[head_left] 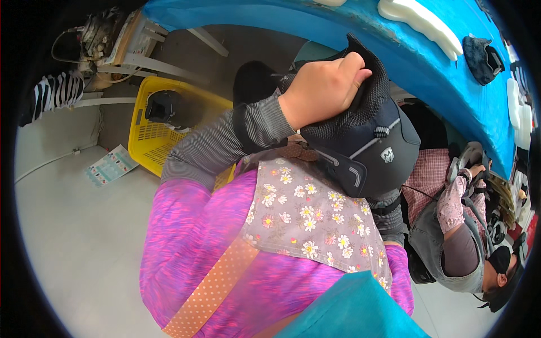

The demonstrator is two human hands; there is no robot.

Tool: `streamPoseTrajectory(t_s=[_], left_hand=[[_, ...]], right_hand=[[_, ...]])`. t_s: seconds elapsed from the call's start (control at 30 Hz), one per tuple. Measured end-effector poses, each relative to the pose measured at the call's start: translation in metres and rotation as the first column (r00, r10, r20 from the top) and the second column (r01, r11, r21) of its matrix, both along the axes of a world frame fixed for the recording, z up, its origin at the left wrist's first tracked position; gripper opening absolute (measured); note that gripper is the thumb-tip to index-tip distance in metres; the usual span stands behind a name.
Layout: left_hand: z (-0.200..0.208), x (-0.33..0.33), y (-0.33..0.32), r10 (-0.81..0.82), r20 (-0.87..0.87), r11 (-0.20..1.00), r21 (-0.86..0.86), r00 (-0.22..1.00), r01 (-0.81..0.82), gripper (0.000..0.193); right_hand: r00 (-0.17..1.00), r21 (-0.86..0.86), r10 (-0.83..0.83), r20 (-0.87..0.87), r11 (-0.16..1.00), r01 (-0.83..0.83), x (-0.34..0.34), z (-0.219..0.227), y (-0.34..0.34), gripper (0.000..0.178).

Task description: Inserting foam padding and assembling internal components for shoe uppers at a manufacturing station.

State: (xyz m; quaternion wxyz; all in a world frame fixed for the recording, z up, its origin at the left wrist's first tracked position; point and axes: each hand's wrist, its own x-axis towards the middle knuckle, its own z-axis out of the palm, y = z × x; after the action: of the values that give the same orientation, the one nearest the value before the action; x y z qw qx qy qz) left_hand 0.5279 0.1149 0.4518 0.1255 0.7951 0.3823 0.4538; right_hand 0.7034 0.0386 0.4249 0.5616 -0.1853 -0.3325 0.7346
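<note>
A black shoe upper (389, 152) with mesh lining, a grey cord with a toggle and a small pale emblem is held up in front of my chest. My left hand (324, 90) closes on its raised mesh collar, the thumb bent over the edge. My right sleeve (389, 217) goes up behind the upper, which hides my right hand. Below it lies my flowered apron (315, 208).
A blue-covered table (360, 34) curves along the far side, bearing white foam sole-like pieces (422, 22) and another dark shoe upper (483, 61). At left, a yellow basket (143, 112) holds dark items (163, 107). A co-worker (451, 248) sits close on the right, handling a grey sole-like piece.
</note>
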Motion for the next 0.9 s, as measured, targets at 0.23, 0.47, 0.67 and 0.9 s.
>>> streamPoseTrajectory(t_s=[0.23,0.47,0.67,0.9], left_hand=[[-0.007,0.005,0.005,-0.034,0.031,0.999,0.011,0.999,0.033,0.018],[-0.025,0.008,-0.005,0.003,0.031,0.999,-0.037,1.0,-0.002,0.017],[-0.027,0.006,-0.014,0.086,-0.027,0.992,-0.092,0.996,-0.089,0.017],[-0.033,0.011,-0.018,0.056,-0.075,0.995,-0.08,0.996,-0.062,0.018]], right_hand=[[1.0,-0.012,0.008,-0.01,1.0,-0.008,-0.003,-0.008,-0.002,0.077],[1.0,-0.017,0.021,0.006,1.0,-0.021,-0.007,-0.011,-0.001,0.077],[0.999,-0.017,0.027,0.023,0.999,-0.027,-0.008,-0.017,-0.004,0.077],[0.999,-0.007,0.018,0.049,1.0,-0.018,-0.009,-0.017,-0.012,0.076]])
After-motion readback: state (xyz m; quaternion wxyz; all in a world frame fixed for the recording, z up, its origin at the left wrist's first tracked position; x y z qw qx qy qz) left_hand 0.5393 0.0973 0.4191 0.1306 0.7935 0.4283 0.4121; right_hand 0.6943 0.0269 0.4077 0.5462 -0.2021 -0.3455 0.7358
